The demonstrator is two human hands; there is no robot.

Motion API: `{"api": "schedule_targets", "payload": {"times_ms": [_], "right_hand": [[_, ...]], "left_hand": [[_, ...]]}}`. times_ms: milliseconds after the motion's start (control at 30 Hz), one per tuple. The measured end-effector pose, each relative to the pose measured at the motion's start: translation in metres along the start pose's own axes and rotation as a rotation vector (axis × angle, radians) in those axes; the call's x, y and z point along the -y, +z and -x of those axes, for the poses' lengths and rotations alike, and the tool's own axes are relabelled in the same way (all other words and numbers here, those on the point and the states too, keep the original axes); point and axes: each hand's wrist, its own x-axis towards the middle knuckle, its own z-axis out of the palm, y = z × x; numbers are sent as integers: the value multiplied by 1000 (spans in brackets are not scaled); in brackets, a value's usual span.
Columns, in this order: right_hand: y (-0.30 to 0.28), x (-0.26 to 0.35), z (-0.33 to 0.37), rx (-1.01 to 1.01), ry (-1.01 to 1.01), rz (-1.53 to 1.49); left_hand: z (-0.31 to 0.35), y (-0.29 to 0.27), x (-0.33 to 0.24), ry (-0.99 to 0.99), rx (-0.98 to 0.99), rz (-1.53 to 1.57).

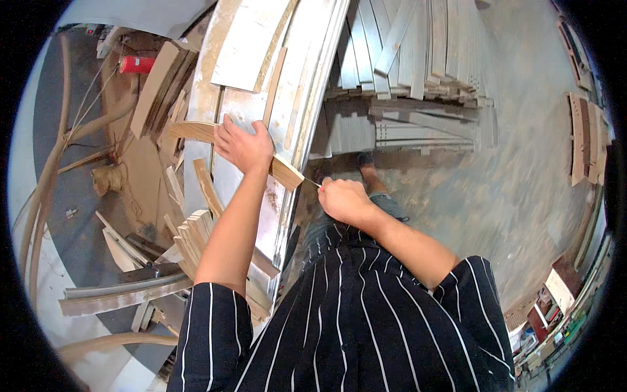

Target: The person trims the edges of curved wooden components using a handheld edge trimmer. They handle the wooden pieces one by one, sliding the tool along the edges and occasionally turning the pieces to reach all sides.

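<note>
At ten o'clock from centre, the wood [287,174], a curved piece, lies across the bench [240,102]. The person's left hand [245,147] grips it from above, its ends showing at nine and four o'clock from that hand. Near centre, the right hand [344,201] is closed around a thin tool [315,184], its shaft pointing toward ten o'clock at the wood's end. Boards [434,49] are stacked at one o'clock.

One left hand [245,145] and one right hand [344,201], two in all. One slim tool [314,184]. One curved wooden piece [286,173] beneath the left hand. One table [238,103]. One red cylinder [136,65]. One striped shirt [346,313]. Two piles of grey boards [450,39], the boards overlapping too much to count.
</note>
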Motion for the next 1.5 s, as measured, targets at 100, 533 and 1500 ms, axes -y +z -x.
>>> {"api": "schedule_targets", "payload": {"times_ms": [100, 533, 1500], "right_hand": [[-33, -4, 9, 61, -22, 44], [-108, -62, 65, -232, 143, 292], [-2, 117, -62, -368, -189, 418]], "left_hand": [[1, 5, 4, -5, -7, 18], [10, -26, 38, 55, -132, 518], [120, -153, 102, -64, 183, 1207]]}}
